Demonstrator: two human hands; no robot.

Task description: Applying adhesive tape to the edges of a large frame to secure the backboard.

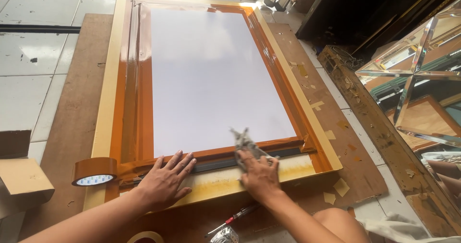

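Left hand (165,179) flat, fingers spread wide, pressing near rail of frame (139,79). Right hand (259,175) gripping grey rag (246,142) on same rail. Tape roll (95,171) left.

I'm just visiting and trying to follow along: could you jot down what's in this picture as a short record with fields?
Setting: a large framed white panel lies flat on a brown board on a tiled floor
Frame: cream outer edge, orange-brown tape covering the inner border
Left hand: pressed flat on the frame's near edge, fingers spread
Right hand: pressing a grey rag against the near edge
Nearby: brown tape roll at the near left corner; red-handled tool on the board; mirror pieces at right
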